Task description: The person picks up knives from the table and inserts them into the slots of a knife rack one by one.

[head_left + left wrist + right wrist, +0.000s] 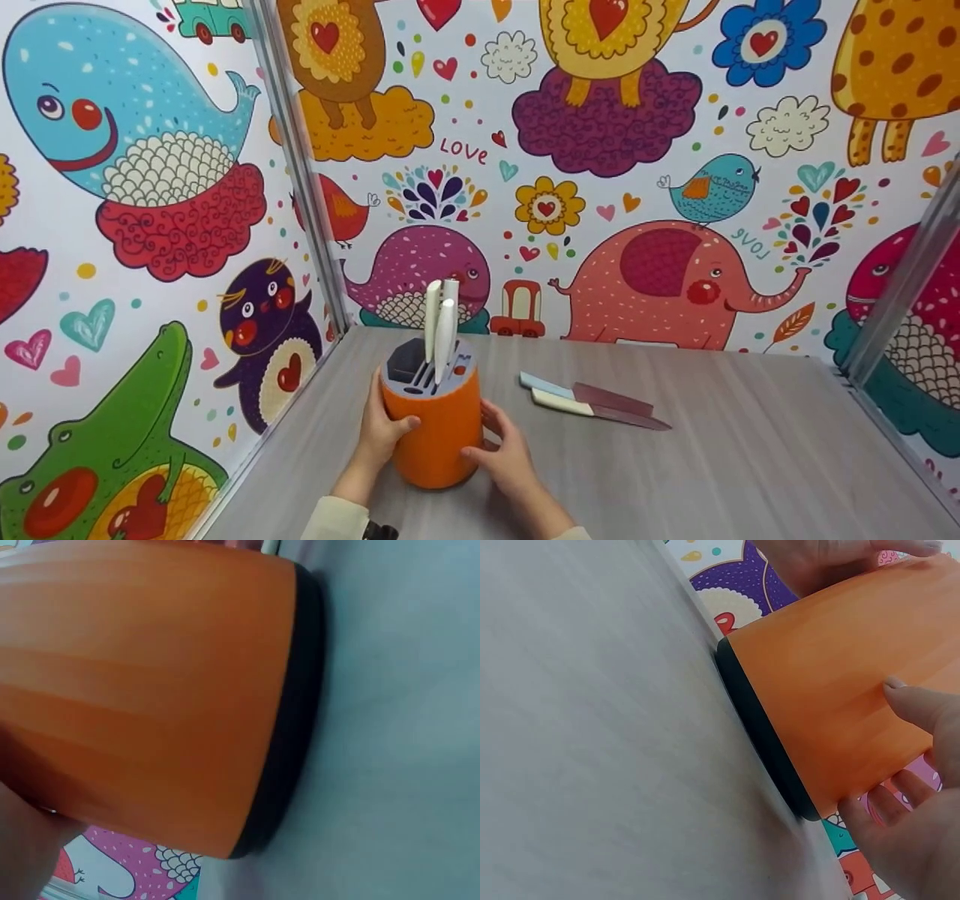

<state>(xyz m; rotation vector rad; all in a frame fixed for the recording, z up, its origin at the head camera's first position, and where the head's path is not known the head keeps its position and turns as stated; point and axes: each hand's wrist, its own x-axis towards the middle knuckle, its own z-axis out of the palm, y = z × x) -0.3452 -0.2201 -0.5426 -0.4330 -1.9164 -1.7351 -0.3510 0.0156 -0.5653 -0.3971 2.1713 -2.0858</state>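
Observation:
An orange knife block [436, 431] with a grey slotted top and a black base stands upright on the table. Several white-handled knives [442, 330] stick up from its slots. My left hand [382, 424] grips the block's left side, thumb across the front. On the opposite side my right hand [506, 454] holds it with curved fingers, and the right wrist view shows its thumb on the orange wall. Two knives lie to the right on the table: one with a light blue handle [545, 385], one with a cream handle [561, 403]. Their blades are dark pinkish.
The grey wood-grain table [750, 450] runs back to a cartoon-printed wall [480, 187]. A second printed panel [150, 225] rises along the left, and another [915, 337] stands at the right. Metal posts mark the corners.

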